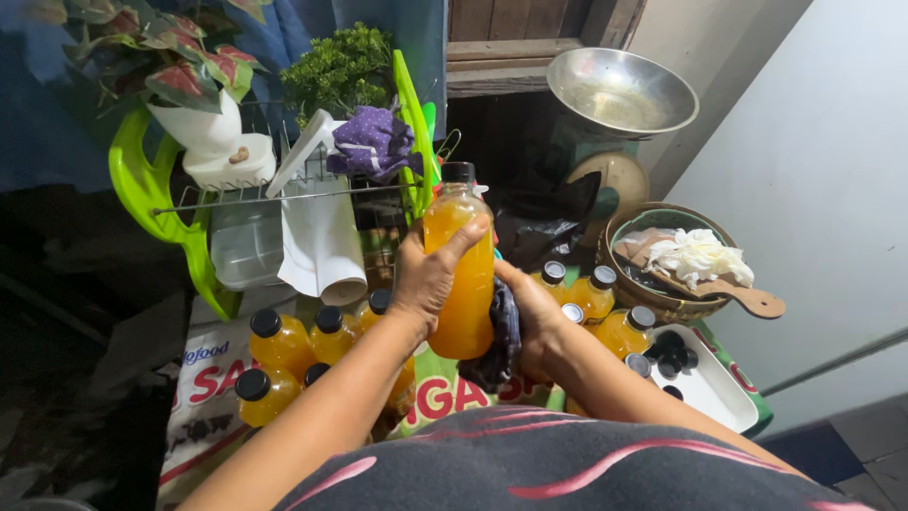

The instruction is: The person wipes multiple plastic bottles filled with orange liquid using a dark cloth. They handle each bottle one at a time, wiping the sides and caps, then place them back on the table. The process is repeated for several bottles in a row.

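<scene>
Fingers (452,248) of the left hand (427,279) are curled tight around the tall clear plastic bottle full of orange juice (462,274), which has a black screw cap on top. That hand grips the bottle on its left side, near the upper half, with the thumb lying across the front. The bottle stands almost straight up, cap at the top and bottom pointing down toward the person's body, and it is held up in the air above the other bottles. The right hand (532,317) is on the other side, low down, touching the bottle near its bottom. It holds a dark blue cloth (499,339) pressed between its palm and the bottle's lower right side, so its fingers are bent around the cloth; how tightly they close cannot be seen, because the cloth and bottle hide them. Both hands are right at the bottle, the left one higher and the right one lower. Both arms reach forward from the bottom of the picture and bend in toward each other. Below and beside the hands, more small orange juice bottles with black caps (284,345) stand close together. A white tray with loose black caps (705,383) sits to the right.
</scene>
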